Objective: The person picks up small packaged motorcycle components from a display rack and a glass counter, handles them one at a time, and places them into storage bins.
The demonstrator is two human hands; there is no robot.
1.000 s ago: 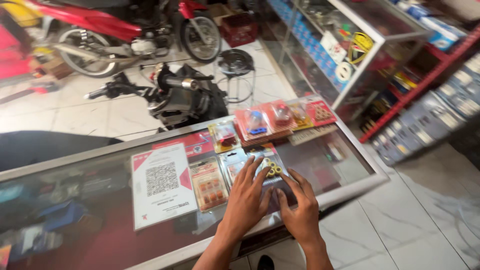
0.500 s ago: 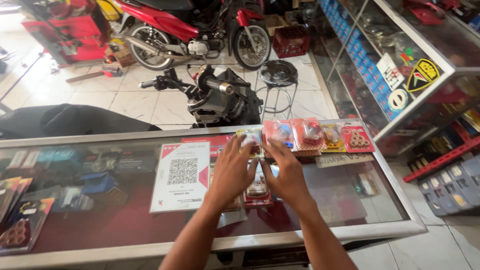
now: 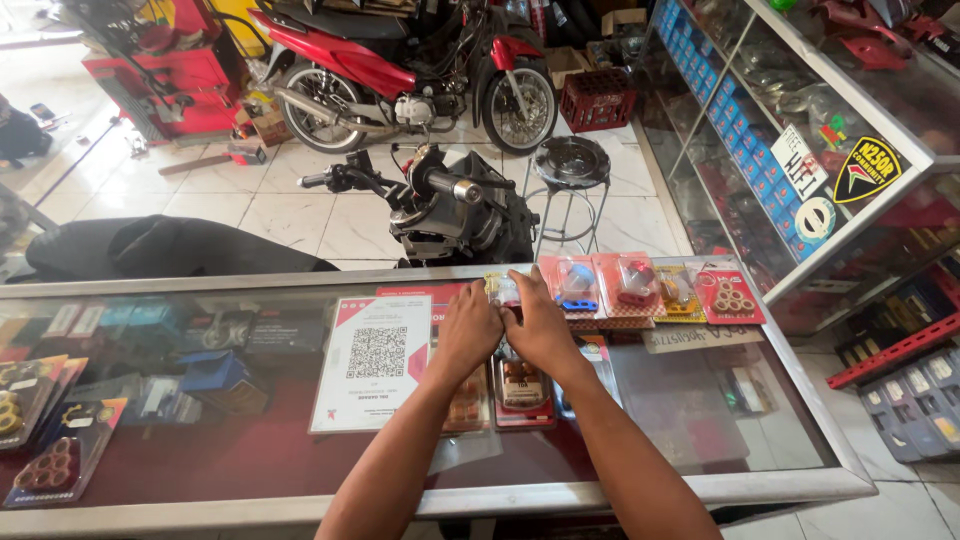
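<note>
We have one view only, from a camera worn on the head. It looks steeply down and forward across the glass counter (image 3: 700,440), with our own forearms rising from the bottom edge, close below us. Farther off it takes in the tiled floor (image 3: 300,215), a red motorcycle (image 3: 400,75) and shelves (image 3: 800,130) at right.

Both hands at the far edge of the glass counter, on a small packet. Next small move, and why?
Probably draw the small packet back toward the body. Left hand and right hand meet on it at the counter's far rim, beside the row of blister packs; the grip itself is hidden.
</note>
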